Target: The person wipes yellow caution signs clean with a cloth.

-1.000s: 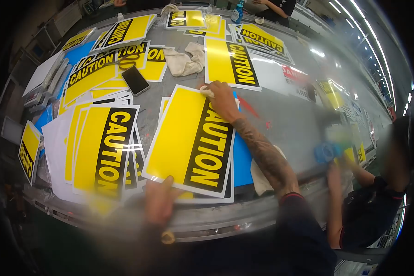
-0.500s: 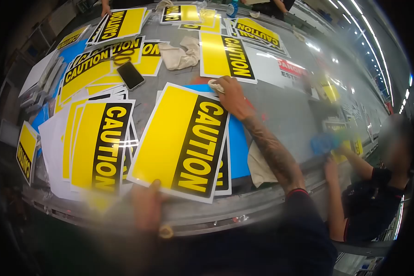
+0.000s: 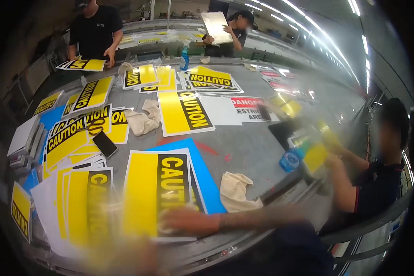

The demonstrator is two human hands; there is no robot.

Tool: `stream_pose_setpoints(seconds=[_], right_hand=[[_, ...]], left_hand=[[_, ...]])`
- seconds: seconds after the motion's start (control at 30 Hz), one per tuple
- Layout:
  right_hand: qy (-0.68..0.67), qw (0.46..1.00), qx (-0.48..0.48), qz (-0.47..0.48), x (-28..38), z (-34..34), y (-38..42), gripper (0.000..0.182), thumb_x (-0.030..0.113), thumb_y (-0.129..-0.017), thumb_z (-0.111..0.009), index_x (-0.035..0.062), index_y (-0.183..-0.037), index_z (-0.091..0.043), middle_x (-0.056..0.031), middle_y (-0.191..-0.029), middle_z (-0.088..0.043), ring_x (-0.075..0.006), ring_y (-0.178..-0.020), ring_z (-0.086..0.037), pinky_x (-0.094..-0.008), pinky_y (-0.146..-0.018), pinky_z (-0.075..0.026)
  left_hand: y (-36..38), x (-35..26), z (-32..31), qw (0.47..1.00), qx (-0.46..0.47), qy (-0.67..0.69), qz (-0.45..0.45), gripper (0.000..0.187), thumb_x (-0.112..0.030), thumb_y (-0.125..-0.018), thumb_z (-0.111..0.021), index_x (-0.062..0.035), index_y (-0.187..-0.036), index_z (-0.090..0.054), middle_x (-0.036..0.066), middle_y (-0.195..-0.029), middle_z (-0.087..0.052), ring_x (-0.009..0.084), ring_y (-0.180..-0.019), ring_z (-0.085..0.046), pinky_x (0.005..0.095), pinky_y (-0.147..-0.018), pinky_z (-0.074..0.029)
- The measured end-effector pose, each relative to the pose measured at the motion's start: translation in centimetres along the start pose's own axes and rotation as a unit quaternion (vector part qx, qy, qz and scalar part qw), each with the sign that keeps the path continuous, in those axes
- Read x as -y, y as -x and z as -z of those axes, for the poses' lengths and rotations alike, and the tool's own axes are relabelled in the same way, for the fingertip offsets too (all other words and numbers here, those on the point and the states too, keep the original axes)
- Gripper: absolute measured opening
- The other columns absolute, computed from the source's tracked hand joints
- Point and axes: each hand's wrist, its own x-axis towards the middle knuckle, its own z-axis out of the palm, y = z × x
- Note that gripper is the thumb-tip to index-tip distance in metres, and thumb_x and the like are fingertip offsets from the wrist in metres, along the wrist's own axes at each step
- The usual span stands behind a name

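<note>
A yellow and black caution sign (image 3: 140,198) lies before me, on other sheets and a blue sheet (image 3: 204,172). My right hand (image 3: 191,221) is closed over a small whitish cloth (image 3: 166,221), pressed on the lower part of the sign's black band. Motion smears its fingers a little. Down near the table's front edge, my left hand (image 3: 140,255) is a blur by the sign's lower edge; its fingers cannot be made out. A stack of caution signs (image 3: 78,202) lies left of the sign, and a beige cloth (image 3: 238,191) sits to the right.
A phone (image 3: 105,144), scissors (image 3: 95,125) and a crumpled cloth (image 3: 145,118) lie beyond. Farther off are more caution signs (image 3: 184,112), a danger sign (image 3: 247,103) and a spray bottle (image 3: 184,57). A co-worker (image 3: 368,184) works at right; two people stand across the table.
My right hand has swept with the cloth from the sign's far corner down to its near part. The view has tilted up, showing more of the people opposite.
</note>
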Motion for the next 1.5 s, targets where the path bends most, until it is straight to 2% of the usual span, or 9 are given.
stream_pose_setpoints(seconds=[0.3,0.57,0.9,1.07,1.17,1.23,1.3,1.37,1.5], right_hand=[[0.215,0.903,-0.211,-0.307,-19.2,8.4,-1.3,0.036,0.006,-0.090,-0.071,0.0052,-0.127,-0.070,-0.0200,-0.130,-0.067,-0.0410,-0.123,-0.061,-0.0541,-0.108,-0.047],[0.164,0.928,-0.237,-0.237,-18.9,9.4,-1.2,0.027,0.005,-0.096,-0.066,0.0033,-0.123,-0.068,-0.0229,-0.117,-0.068,-0.0464,-0.110,-0.063,-0.0531,-0.095,-0.050],[0.130,0.915,-0.303,-0.232,-17.7,8.5,-1.2,0.028,0.000,-0.090,-0.067,0.0054,-0.117,-0.073,-0.0210,-0.115,-0.071,-0.0434,-0.109,-0.067,-0.0509,-0.098,-0.052],[0.185,0.903,-0.306,-0.238,-18.6,8.8,-0.7,0.027,0.009,-0.087,-0.077,0.0110,-0.114,-0.073,-0.0165,-0.118,-0.071,-0.0403,-0.114,-0.065,-0.0518,-0.101,-0.052],[0.173,0.903,-0.290,-0.267,-18.3,9.0,-0.8,0.025,0.013,-0.092,-0.077,0.0095,-0.116,-0.071,-0.0141,-0.117,-0.069,-0.0383,-0.114,-0.063,-0.0506,-0.098,-0.052],[0.162,0.900,-0.287,-0.286,-18.3,9.0,-1.0,0.025,0.013,-0.093,-0.076,0.0084,-0.117,-0.070,-0.0139,-0.117,-0.068,-0.0376,-0.114,-0.063,-0.0500,-0.099,-0.052],[0.164,0.904,-0.283,-0.275,-18.5,9.1,-1.0,0.026,0.012,-0.092,-0.077,0.0081,-0.117,-0.070,-0.0139,-0.117,-0.068,-0.0375,-0.115,-0.063,-0.0495,-0.099,-0.051],[0.161,0.904,-0.288,-0.271,-18.3,9.1,-0.9,0.026,0.012,-0.092,-0.077,0.0080,-0.117,-0.070,-0.0139,-0.117,-0.067,-0.0374,-0.115,-0.063,-0.0501,-0.100,-0.051],[0.183,0.902,-0.307,-0.243,-19.7,9.2,0.4,0.027,0.010,-0.090,-0.078,0.0069,-0.115,-0.071,-0.0165,-0.119,-0.069,-0.0399,-0.115,-0.064,-0.0517,-0.100,-0.051]], left_hand=[[2.3,-4.1,0.9,0.997,0.049,-0.007,-0.065,0.055,0.002,-0.102,-0.062,-0.0080,-0.153,-0.043,0.014,-0.144,-0.060,0.0274,-0.121,-0.069,0.0442,-0.084,-0.068],[2.1,-18.1,11.0,0.962,-0.081,-0.021,-0.259,0.054,-0.003,-0.101,-0.069,-0.0019,-0.151,-0.048,0.014,-0.139,-0.066,0.0262,-0.124,-0.071,0.0403,-0.093,-0.067],[-4.4,-16.6,24.5,0.966,-0.130,-0.147,-0.166,0.036,-0.016,-0.102,-0.072,-0.0095,-0.135,-0.057,0.006,-0.116,-0.065,0.0186,-0.100,-0.064,0.0380,-0.082,-0.053],[-6.1,-17.9,36.7,0.676,-0.248,-0.651,-0.238,0.053,-0.040,-0.108,-0.069,-0.0079,-0.071,-0.050,0.001,-0.059,-0.043,0.0114,-0.042,-0.041,0.0329,-0.037,-0.029],[-1.3,-19.0,22.3,0.736,-0.254,-0.600,-0.185,0.044,-0.036,-0.106,-0.071,-0.0024,-0.081,-0.058,0.005,-0.061,-0.054,0.0151,-0.047,-0.051,0.0352,-0.046,-0.042],[2.0,-17.7,10.1,0.758,-0.105,-0.642,-0.041,0.039,-0.036,-0.112,-0.062,-0.0033,-0.133,-0.067,0.013,-0.095,-0.076,0.0225,-0.071,-0.069,0.0379,-0.067,-0.057],[1.1,-11.2,7.5,0.812,0.019,-0.576,-0.092,0.027,-0.026,-0.102,-0.074,-0.0002,-0.098,-0.067,0.008,-0.066,-0.065,0.0168,-0.054,-0.060,0.0364,-0.055,-0.050],[3.6,-10.0,1.4,0.666,0.100,-0.730,-0.119,0.043,-0.036,-0.109,-0.066,-0.0052,-0.139,-0.066,0.019,-0.097,-0.076,0.0335,-0.098,-0.073,0.0440,-0.087,-0.057],[3.2,-7.4,-0.2,0.750,0.024,-0.651,-0.112,0.040,-0.024,-0.100,-0.075,-0.0012,-0.132,-0.069,0.017,-0.088,-0.073,0.0288,-0.081,-0.070,0.0438,-0.080,-0.056]])
